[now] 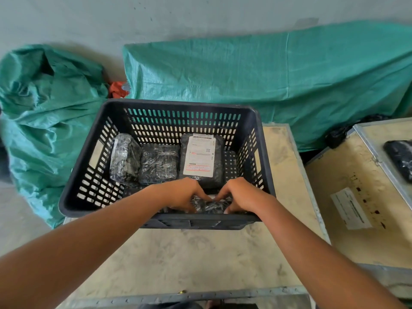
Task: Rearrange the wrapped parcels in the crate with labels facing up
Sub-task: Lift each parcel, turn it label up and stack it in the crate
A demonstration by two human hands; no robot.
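We recorded a crumpled green woven sack [44, 112] at far left on the floor, with a larger green tarpaulin [278, 85] stretched along the wall behind. A black slotted plastic crate [89, 175] stood on the plywood-topped desk [200, 253], its left end overhanging the desk edge.

Inside the crate, working from the left, we noted a bubble-wrapped parcel [123, 158] tilted up on its side against the left wall, touching a second wrapped parcel [159, 163] lying flat beside it with no label showing. Next to that lay a third parcel [201, 157] with its white shipping label [200, 156] facing up. The crate floor to the right of it was bare.

At the near wall of the crate, our left hand [182, 195] and right hand [243, 195] both pressed on a fourth wrapped parcel [210, 206], thumbs nearly meeting above it. The fingers of both hands curled down over it and appeared to grip it from either side, though the fingertips were hidden behind the parcel and the crate rim. We could not tell whether its label faced up.

To the right, a second plywood crate lid [356, 197] carried a paper label [350, 208], and a further dark wrapped parcel [401, 159] lay at its far right edge, well apart from the crate.
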